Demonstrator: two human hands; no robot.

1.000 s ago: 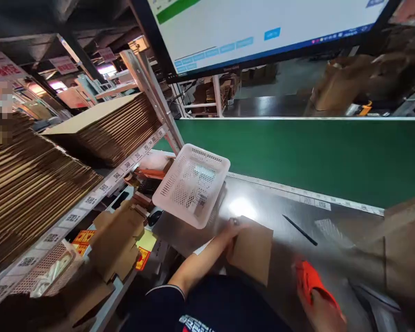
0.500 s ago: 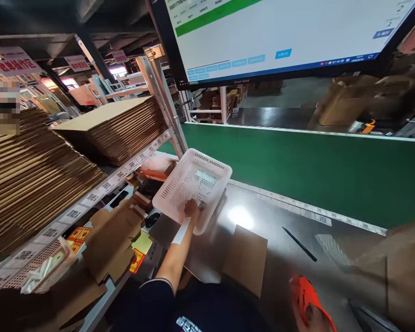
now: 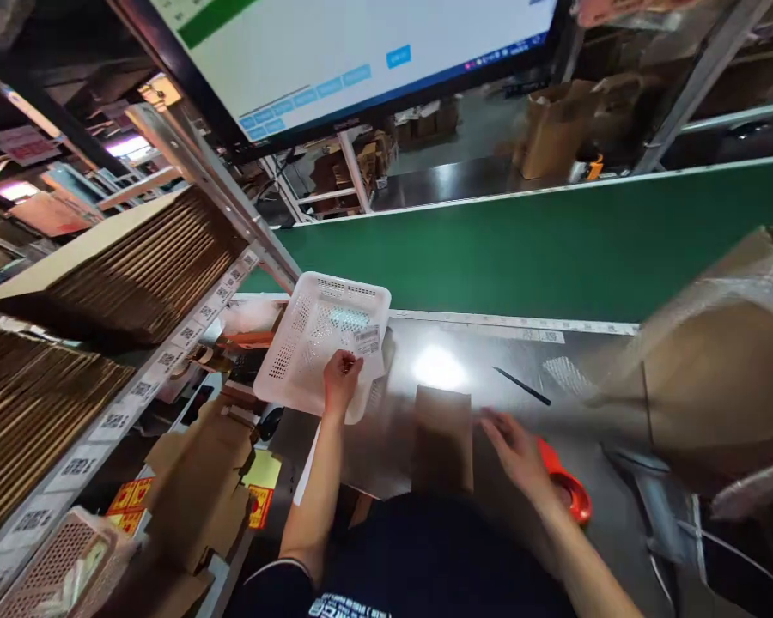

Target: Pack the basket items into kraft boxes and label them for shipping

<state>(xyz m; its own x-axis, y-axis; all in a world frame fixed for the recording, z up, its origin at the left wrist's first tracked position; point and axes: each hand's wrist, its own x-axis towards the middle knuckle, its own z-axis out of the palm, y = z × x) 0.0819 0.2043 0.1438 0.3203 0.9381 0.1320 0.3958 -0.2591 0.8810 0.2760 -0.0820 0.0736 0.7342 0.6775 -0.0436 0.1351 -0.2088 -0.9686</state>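
Observation:
My left hand (image 3: 340, 378) grips the near rim of a white perforated plastic basket (image 3: 309, 343), which leans tilted against the shelf post at the left of the steel table. A barcode label (image 3: 367, 340) is stuck inside it. My right hand (image 3: 514, 448) hovers open, fingers spread, beside a flat brown cardboard piece (image 3: 443, 436) on the table. An orange tape dispenser (image 3: 563, 481) lies just right of that hand, not held.
A steel table (image 3: 438, 369) runs along a green conveyor belt (image 3: 541, 249). A black pen (image 3: 521, 386) lies on it. An open carton with plastic wrap (image 3: 715, 360) stands at right. Stacks of flat cardboard (image 3: 122, 266) fill shelves at left; a monitor (image 3: 335, 51) hangs above.
My right hand has let go of the orange tape dispenser and moved left toward the cardboard piece. My left hand left the cardboard a second ago and now holds the basket rim. The view swung left.

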